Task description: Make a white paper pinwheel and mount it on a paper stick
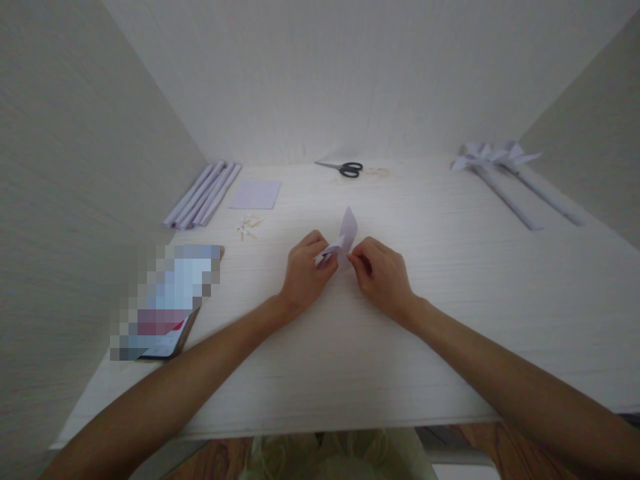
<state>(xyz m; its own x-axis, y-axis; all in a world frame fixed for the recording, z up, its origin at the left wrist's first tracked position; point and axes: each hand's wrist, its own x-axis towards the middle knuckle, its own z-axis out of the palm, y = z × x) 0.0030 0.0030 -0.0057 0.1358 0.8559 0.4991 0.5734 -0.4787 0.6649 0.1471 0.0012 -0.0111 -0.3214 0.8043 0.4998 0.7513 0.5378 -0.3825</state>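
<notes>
Both hands are working at the centre of the frame, on the pale surface [450, 320]. The left hand [306, 265] is curling its fingers inward, and its thumb and fingertips are pinching the lower left end of a folded piece of light purple paper [347, 230]. The right hand [383, 273] is closing in the same way, pinching the paper's lower right edge between thumb and forefinger. The two hands are sitting just beside each other, with the paper bridging them. One pointed flap of the paper is standing up above the fingers; the rest of the fold is lying hidden inside the two grips, so its full shape cannot be told.

In the upper left of the frame, a bundle of rolled paper tubes [203, 195] is lying beside a flat purple sheet [255, 194]. Small pale scraps [247, 225] are lying just below that sheet; what they are is too small to tell. Scissors [345, 167] are lying at the upper centre. In the upper right, paper pinwheels on rolled sticks [493, 160] are lying flat. At the lower left, a flat item [165, 303] is blurred out, and its identity cannot be told. Both forearms are running off the bottom edge.
</notes>
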